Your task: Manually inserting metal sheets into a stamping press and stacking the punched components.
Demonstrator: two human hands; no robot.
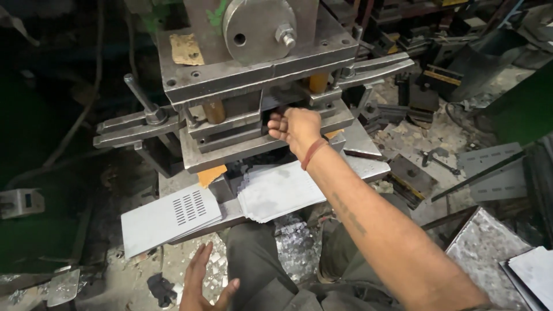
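Observation:
My right hand (297,128) reaches into the gap of a steel punch press (253,63), fingers curled inside between the upper and lower die blocks; what they hold is hidden. A red band circles that wrist. Below the arm lies a stack of plain grey metal sheets (279,190) on the press bed. To the left sits a stack of punched sheets (167,216) with rows of slots. My left hand (203,282) hovers open, palm up, below that slotted stack, near my knee, touching nothing.
Metal punch scraps (296,245) litter the floor between my legs. Long clamp bars (129,124) stick out left and right of the die. Tooling blocks and perforated plates (495,167) clutter the right. A metal table corner (489,242) with sheets stands at lower right.

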